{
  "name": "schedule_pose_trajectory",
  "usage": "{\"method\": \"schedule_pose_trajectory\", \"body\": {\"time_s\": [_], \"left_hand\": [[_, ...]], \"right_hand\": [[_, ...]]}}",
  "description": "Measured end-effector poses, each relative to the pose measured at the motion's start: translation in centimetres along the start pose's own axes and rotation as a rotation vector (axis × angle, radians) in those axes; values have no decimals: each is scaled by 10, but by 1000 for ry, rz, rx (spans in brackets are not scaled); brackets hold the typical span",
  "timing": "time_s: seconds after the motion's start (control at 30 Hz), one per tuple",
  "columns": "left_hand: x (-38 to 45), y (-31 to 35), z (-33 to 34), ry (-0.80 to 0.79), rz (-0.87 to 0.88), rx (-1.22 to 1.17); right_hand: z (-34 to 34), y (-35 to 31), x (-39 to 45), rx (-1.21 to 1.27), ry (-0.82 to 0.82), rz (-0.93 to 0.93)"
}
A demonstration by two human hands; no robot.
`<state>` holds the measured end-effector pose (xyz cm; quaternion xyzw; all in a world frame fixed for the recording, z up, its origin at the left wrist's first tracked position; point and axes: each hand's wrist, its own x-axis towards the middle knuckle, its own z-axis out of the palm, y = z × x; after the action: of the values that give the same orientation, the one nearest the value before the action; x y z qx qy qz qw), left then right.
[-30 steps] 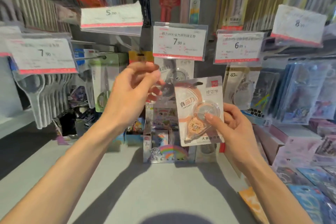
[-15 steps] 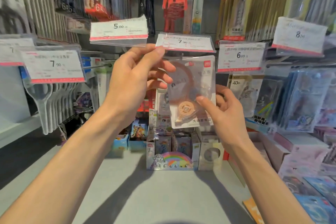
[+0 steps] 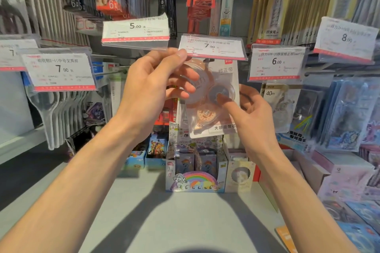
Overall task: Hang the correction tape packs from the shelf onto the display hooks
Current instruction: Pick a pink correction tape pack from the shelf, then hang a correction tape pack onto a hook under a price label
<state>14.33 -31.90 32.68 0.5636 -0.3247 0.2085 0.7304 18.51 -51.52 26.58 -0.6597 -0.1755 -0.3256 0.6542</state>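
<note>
A correction tape pack (image 3: 223,80), clear blister with an orange dispenser on a white card, is held up right under the 7.90 price tag (image 3: 212,47) at the centre hook. My right hand (image 3: 250,113) grips its lower right part, thumb pressed on the blister. My left hand (image 3: 156,86) pinches the lower left edge of that price tag and tilts it up, its lower fingers resting against the pack. The hook itself is hidden behind the tag and the pack's top.
Neighbouring tags read 5.00 (image 3: 135,31), 6.00 (image 3: 276,63), 8.00 (image 3: 345,39) and 7.90 (image 3: 58,72) over scissors. Another tape pack (image 3: 281,107) hangs to the right. A rainbow display box (image 3: 195,181) stands on the grey shelf (image 3: 174,222); flat packs lie at right.
My right hand raised the pack from chest height up to the centre hook. My left hand rose to the 7.90 tag and lifted it.
</note>
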Motion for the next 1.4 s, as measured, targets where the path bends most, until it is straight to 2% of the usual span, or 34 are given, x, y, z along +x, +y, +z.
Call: {"method": "schedule_pose_trajectory", "body": {"time_s": [0.33,0.7,0.87,0.97,1.07,1.23,1.4], "left_hand": [[3,-16,-6,4,26,103],[1,-24,-6,5,100,167],[-4,-27,-9,21,94,208],[-13,-37,-17,49,50,230],[-27,-54,-25,53,-6,270],[-61,-88,-33,85,-149,185],[-99,-124,-32,110,-301,103]], "right_hand": [[13,25,14,-163,34,95],[30,37,8,-207,22,155],[16,27,3,-237,-48,178],[-3,28,-11,-232,-73,206],[-24,33,-31,-198,-28,265],[-51,34,-72,-50,92,350],[-77,39,-119,-100,162,392]]}}
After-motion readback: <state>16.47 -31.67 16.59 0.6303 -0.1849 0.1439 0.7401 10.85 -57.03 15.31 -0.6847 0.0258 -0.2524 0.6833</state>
